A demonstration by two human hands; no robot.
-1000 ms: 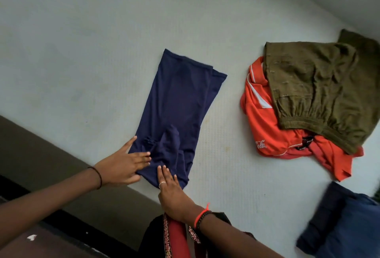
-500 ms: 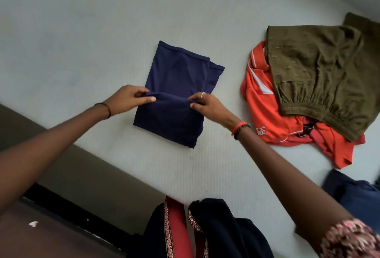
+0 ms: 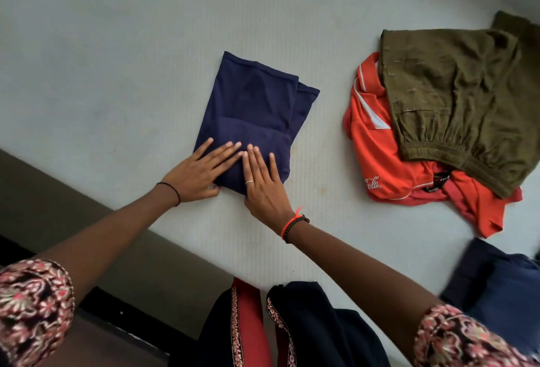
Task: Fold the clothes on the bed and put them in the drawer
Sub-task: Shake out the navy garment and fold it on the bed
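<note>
A navy blue garment (image 3: 253, 103) lies folded in half on the pale bed sheet (image 3: 117, 59), near the bed's front edge. My left hand (image 3: 201, 172) presses flat on its near left corner with straight fingers. My right hand (image 3: 263, 182) lies flat beside it on the near fold, fingers straight, a ring on one finger. An olive green garment (image 3: 461, 97) lies crumpled on top of an orange shirt (image 3: 385, 168) at the right. No drawer is in view.
A dark blue garment (image 3: 502, 290) sits at the lower right edge of the bed. The bed's dark side panel (image 3: 87, 220) runs diagonally at the lower left. My own dark and red clothing (image 3: 263, 325) hangs at the bottom centre.
Both hands carried the garment's near end up over its far half, let go of it, and came back to press flat on the folded near edge.
</note>
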